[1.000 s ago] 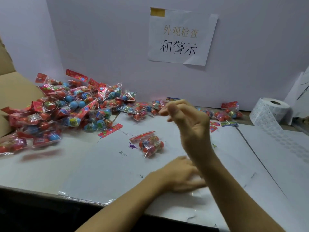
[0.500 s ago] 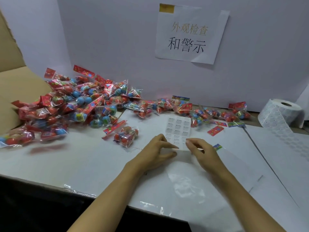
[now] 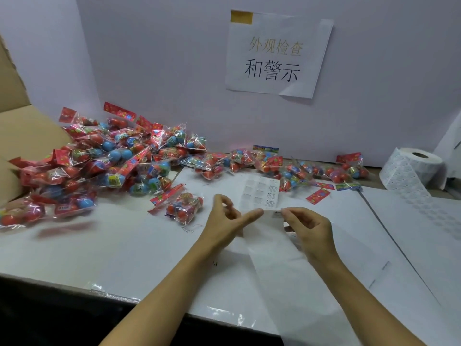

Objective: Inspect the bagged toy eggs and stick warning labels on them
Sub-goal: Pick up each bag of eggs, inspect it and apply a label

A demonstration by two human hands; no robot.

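Hands at centre of the white-papered table (image 3: 74, 248), seen from the head camera. Left hand (image 3: 225, 222) lies with its forefinger stretched out, the tip pressing the near edge of the label sheet (image 3: 260, 193); the thumb and the other fingers are loosely curled and grasp nothing. Right hand (image 3: 308, 227) pinches a single small warning label (image 3: 277, 214) between thumb and forefinger, just beside the near right corner of the sheet; whether the label is fully free of the backing cannot be told. Several labels on the right column of the sheet show print, while the other cells look blank or faint.

One bag of toy eggs (image 3: 184, 206), with a red header card, lies alone on the table just left of the left hand, apart from it. Main pile of bagged eggs (image 3: 99, 166), red and blue under clear film, is heaped at the left against a cardboard box flap (image 3: 27, 136). More bags (image 3: 287, 168) are strung along the foot of the white back wall (image 3: 149, 58), beyond the label sheet. Roll of labels (image 3: 411, 171) stands at the far right, its strip trailing toward the table's near side. Paper notice (image 3: 277, 56) with printed Chinese characters is taped to the wall above.
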